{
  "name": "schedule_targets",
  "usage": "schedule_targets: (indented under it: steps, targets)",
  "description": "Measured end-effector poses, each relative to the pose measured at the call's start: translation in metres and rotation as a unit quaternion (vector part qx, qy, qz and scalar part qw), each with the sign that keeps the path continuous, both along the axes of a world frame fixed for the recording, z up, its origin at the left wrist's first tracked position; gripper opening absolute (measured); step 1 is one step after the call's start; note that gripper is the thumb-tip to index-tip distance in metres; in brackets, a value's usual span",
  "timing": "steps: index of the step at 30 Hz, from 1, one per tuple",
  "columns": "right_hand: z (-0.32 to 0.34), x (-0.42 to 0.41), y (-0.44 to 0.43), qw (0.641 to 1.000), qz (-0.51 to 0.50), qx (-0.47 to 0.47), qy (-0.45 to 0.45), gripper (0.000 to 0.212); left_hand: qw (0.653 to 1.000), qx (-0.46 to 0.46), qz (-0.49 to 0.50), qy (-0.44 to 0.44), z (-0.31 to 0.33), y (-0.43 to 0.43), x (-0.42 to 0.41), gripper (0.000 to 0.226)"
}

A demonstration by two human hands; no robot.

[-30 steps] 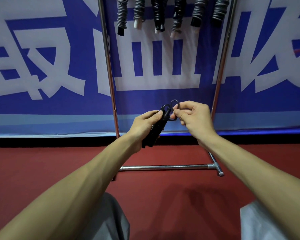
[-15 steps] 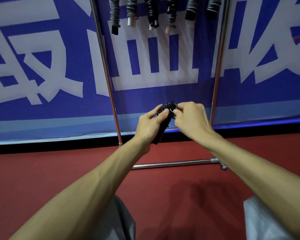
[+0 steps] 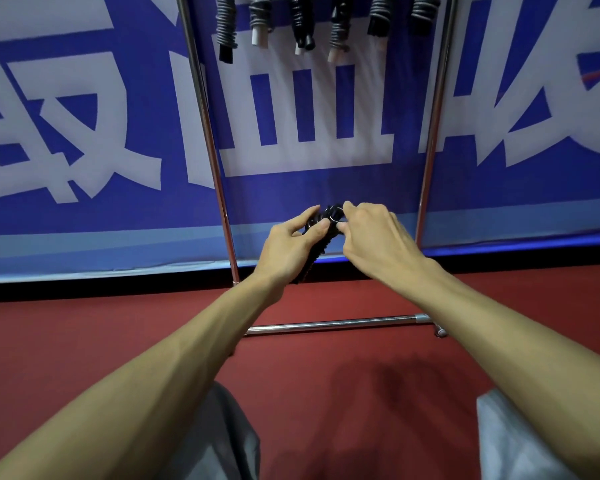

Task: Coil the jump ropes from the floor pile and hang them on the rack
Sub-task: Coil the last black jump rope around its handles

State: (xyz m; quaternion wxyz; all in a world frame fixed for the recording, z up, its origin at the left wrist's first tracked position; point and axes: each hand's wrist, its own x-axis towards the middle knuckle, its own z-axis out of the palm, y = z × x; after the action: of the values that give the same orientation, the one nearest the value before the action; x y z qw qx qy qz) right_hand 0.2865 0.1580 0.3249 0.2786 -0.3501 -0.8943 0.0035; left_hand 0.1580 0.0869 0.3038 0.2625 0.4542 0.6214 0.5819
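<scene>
- Holding the coiled jump rope (image 3: pixel 313 261) in front of the rack (image 3: pixel 209 143), both hands meet at mid-frame, above the red floor (image 3: pixel 84 348).
- Left hand (image 3: pixel 286 249): grip wrapped round the black bundle, with thumb and fingers curled over its upper part. The lower end of the bundle sticks out below the palm, tilted down and to the left.
- Right hand (image 3: pixel 374 240): grip pinching the small loops at the top end of the bundle. The back of the hand hides part of the finger contact.
- Jump rope location: in the air, carried by 2 hands, between the 2 uprights of the rack and touching neither of them.
- Rack: chrome tube, 2 uprights and 1 base bar. The base bar lies on the floor below the hands, with a foot fitting at its right end.
- Hung ropes (image 3: pixel 226 27): 6 coiled bundles hang side by side between the uprights at the top edge of the frame. They are grey and black, and some show white or black handle ends pointing down. The frame cuts off their tops, so the attachment cannot be told.
- Banner (image 3: pixel 84 116): blue with large white characters, directly behind the rack.
- Grey garment (image 3: pixel 222 441): visible at the bottom edge, under both forearms.
</scene>
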Motion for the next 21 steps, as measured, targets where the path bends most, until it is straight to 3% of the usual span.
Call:
schedule_targets:
  steps: [4,8,12,14,16,19,21]
  targets:
    - [0.002,0.005,0.003,1.000,-0.010,0.013,0.026,0.019,1.000,-0.008,-0.014,0.022,0.002,-0.004,0.002,0.046]
    - [0.001,0.005,0.008,0.997,-0.019,0.013,0.067,0.025,0.998,0.013,-0.067,-0.010,0.006,-0.008,0.007,0.020]
    - [0.005,0.006,0.010,0.994,0.016,0.045,0.100,0.028,0.997,0.029,-0.067,-0.025,0.008,-0.008,0.010,0.023]
    - [0.003,0.004,0.012,0.994,0.011,0.050,0.093,0.029,0.999,0.029,-0.033,0.032,0.008,-0.006,0.011,0.035]
    - [0.002,0.002,0.016,0.993,-0.012,0.007,0.115,0.028,0.992,0.026,0.001,0.126,0.006,-0.005,0.013,0.049]
    - [0.005,-0.002,0.013,0.975,-0.018,-0.100,0.199,0.024,0.982,0.024,0.017,0.189,0.007,-0.004,0.012,0.052]
    - [0.009,0.000,0.009,0.955,0.006,-0.184,0.231,0.044,0.976,0.015,0.024,0.215,0.007,-0.003,0.008,0.051]
